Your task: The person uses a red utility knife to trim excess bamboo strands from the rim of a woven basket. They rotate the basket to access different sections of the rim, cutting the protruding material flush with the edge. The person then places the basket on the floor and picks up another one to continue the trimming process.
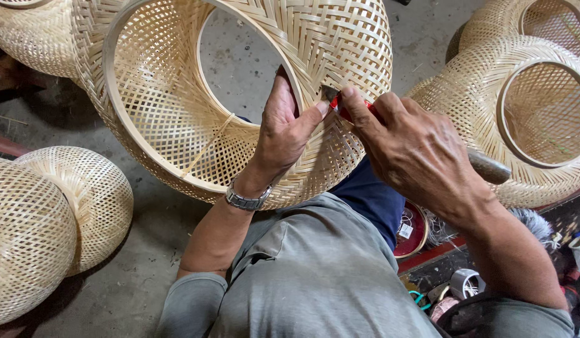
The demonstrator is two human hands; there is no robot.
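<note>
A large woven bamboo shade (pixel 177 125), open at both ends, rests tilted on my lap. My left hand (pixel 284 128), with a metal watch at the wrist, grips the shade's inner rim, thumb pressed near the edge. My right hand (pixel 409 150) holds a small red-handled tool (pixel 340 107) with a dark metal tip against the woven wall right beside the left thumb. A dark handle end (pixel 490 168) sticks out behind my right hand; I cannot tell whether it belongs to the same tool.
More woven bamboo shades lie around: two at the left (pixel 46 225), one at top left (pixel 33 37), two at the right (pixel 534 119). A red round tin (pixel 412 231), tape rolls and small clutter sit at lower right. Grey concrete floor (pixel 133 275) below.
</note>
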